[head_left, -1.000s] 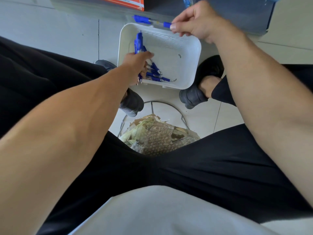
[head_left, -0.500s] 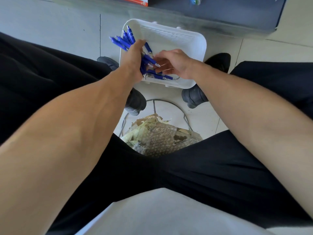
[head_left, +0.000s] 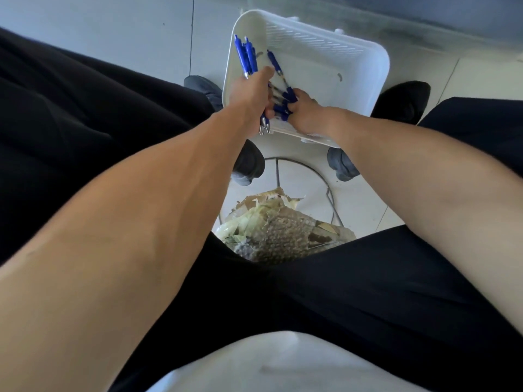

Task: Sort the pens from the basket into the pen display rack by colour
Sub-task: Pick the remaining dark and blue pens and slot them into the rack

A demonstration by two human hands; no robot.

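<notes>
Our left hand [head_left: 252,91] has swung its blue pens [head_left: 245,56] upright, fist curled round bundle, two tops clear; our right hand [head_left: 304,116] grips more pens inside one white basket [head_left: 380,80].

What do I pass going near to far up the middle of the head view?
White shirt hem → black trousers → crumpled packing scraps → wire hoop → white basket, and inside it the left hand and right hand, both gripping blue pens.
</notes>
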